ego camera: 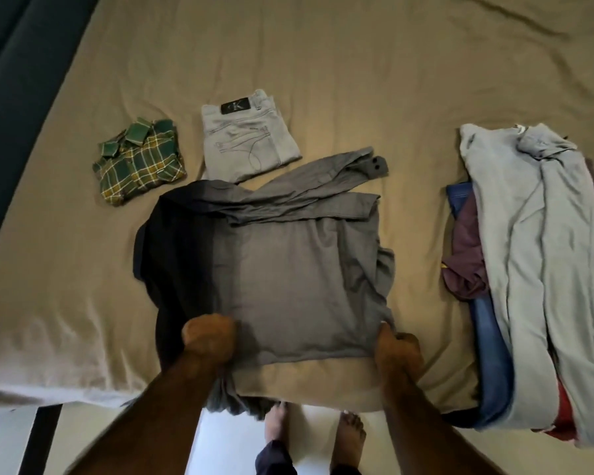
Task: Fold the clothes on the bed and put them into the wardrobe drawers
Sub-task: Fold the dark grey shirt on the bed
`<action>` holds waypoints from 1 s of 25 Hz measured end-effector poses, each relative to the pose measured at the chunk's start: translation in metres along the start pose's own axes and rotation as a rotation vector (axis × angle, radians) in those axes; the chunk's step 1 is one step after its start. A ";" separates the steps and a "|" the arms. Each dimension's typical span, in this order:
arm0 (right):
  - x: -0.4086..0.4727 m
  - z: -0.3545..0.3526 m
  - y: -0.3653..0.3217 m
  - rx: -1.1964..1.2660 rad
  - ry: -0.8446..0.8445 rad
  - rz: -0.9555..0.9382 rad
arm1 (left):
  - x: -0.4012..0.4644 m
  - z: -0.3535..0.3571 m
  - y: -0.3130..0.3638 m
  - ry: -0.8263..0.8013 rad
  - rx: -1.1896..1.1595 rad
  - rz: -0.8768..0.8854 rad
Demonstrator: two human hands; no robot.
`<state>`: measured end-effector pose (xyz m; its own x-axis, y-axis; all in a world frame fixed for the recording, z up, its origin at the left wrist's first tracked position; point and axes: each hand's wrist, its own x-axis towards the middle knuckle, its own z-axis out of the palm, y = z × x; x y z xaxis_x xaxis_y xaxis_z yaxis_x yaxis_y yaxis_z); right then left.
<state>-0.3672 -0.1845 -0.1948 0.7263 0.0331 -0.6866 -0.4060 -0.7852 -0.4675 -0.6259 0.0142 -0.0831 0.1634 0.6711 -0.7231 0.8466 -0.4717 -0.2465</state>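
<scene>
A grey shirt point(288, 262) that shades to black on its left side lies partly folded in the middle of the bed, its sleeves crossed over the top. My left hand point(209, 335) grips its near left edge. My right hand point(396, 347) pinches its near right corner. Part of the shirt hangs over the bed's front edge between my arms. A folded green plaid shirt point(139, 161) and folded light grey jeans point(249, 133) lie beyond it.
On the right of the beige bed sheet point(323, 63) lies a pile of unfolded clothes point(528, 269): pale grey trousers on top, blue jeans, a maroon and a red garment beneath. A dark headboard point(11, 80) runs along the left. My bare feet stand on the white floor point(234, 437).
</scene>
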 end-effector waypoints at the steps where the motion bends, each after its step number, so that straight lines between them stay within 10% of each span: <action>1: -0.012 -0.004 -0.013 -0.021 0.015 -0.008 | 0.005 -0.024 0.015 0.070 -0.033 0.059; 6: 0.002 -0.017 -0.057 -0.219 -0.051 -0.045 | 0.086 -0.177 0.142 0.335 -0.116 0.396; 15: 0.061 -0.007 -0.085 -0.370 -0.193 -0.069 | 0.214 -0.246 0.260 0.317 0.030 0.500; 25: 0.074 -0.031 -0.044 -0.210 0.144 0.227 | 0.274 -0.323 0.268 0.457 -0.313 0.434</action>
<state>-0.2785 -0.1668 -0.2072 0.7075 -0.2332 -0.6672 -0.4543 -0.8732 -0.1765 -0.1910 0.2568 -0.1386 0.6576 0.6654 -0.3533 0.7518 -0.6104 0.2495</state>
